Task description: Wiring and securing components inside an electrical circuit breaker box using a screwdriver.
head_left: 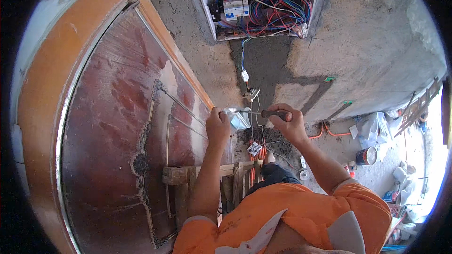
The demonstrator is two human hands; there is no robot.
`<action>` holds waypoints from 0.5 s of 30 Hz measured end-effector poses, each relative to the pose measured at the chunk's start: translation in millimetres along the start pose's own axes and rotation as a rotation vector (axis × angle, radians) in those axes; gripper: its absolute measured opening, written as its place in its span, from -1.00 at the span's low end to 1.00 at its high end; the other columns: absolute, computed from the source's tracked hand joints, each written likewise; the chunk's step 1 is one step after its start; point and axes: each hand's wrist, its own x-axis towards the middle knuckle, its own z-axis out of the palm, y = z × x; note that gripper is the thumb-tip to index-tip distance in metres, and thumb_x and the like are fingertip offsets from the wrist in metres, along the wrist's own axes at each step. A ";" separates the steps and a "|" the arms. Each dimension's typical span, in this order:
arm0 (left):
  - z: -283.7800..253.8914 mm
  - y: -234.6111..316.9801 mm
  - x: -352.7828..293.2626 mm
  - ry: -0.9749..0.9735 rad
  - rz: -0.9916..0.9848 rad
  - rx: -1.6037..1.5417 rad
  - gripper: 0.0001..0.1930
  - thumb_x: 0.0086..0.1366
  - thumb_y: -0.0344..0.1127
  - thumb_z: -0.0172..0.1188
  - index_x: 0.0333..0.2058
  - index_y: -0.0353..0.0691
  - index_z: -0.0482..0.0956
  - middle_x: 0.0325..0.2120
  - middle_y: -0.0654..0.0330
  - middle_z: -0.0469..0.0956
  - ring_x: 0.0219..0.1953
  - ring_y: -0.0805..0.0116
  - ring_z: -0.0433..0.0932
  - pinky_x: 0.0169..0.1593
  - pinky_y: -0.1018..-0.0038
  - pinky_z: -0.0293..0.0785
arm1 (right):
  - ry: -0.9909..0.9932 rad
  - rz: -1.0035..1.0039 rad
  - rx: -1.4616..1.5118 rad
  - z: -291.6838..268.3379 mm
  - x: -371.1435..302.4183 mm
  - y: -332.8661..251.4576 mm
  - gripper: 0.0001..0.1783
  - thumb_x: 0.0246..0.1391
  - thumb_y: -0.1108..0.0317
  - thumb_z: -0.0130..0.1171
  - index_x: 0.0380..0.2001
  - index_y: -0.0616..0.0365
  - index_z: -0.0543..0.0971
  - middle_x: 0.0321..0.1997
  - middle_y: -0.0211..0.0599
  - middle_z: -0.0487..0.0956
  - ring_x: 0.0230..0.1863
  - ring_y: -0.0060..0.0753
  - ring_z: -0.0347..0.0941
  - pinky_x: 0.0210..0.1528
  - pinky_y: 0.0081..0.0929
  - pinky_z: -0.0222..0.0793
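Note:
My right hand (288,123) grips a screwdriver (275,114) with a dark and reddish handle. The screwdriver's thin shaft points left, toward my left hand (218,124). That hand is closed around a small shiny, whitish piece (231,112), whose kind I cannot make out; the shaft's tip meets it or lies very close. Just below the piece shows a pale blue, flat-sided object (241,120); whether my hand holds it too is unclear. Above, a white connector block (245,75) hangs on blue wires, with a small metal-and-white fitting (254,94) under it.
A recessed electrical box (256,36) with breakers (235,8) and coiled wires (282,9) is in the wall ahead. On the left stands a reddish door panel (108,127); a wooden stand (176,175) is by my left arm. Orange conduits (336,134), a bucket (366,155) and plastic bags (374,129) lie right.

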 end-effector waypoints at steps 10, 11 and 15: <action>-15.5 15.5 50.0 0.158 0.189 -0.022 -0.82 0.29 -0.40 -0.09 -0.20 -0.31 0.42 -0.39 -0.11 0.52 -0.28 -0.13 0.51 -0.23 0.20 0.41 | 0.009 0.124 0.365 -36.0 43.3 -19.0 -0.80 -0.09 0.46 0.11 -0.34 0.30 0.56 -0.55 -0.36 0.51 -0.67 -0.58 0.37 -0.64 -0.63 0.30; -16.4 21.5 59.1 0.121 0.212 -0.052 -0.83 0.28 -0.39 -0.08 -0.22 -0.32 0.42 -0.39 -0.11 0.52 -0.28 -0.11 0.51 -0.22 0.21 0.41 | 0.009 0.155 0.457 -41.5 53.3 -18.4 -0.81 -0.08 0.44 0.09 -0.36 0.29 0.55 -0.54 -0.32 0.52 -0.66 -0.56 0.39 -0.65 -0.61 0.31; -8.7 16.7 108.4 -0.072 0.035 -0.220 -0.84 0.28 -0.37 -0.04 -0.30 -0.33 0.46 -0.47 0.09 0.51 -0.38 0.28 0.49 -0.26 0.37 0.40 | -0.030 0.280 0.801 -59.8 104.4 6.4 -0.78 -0.03 0.38 0.03 -0.31 0.28 0.51 -0.40 -0.13 0.56 -0.61 -0.47 0.41 -0.67 -0.60 0.33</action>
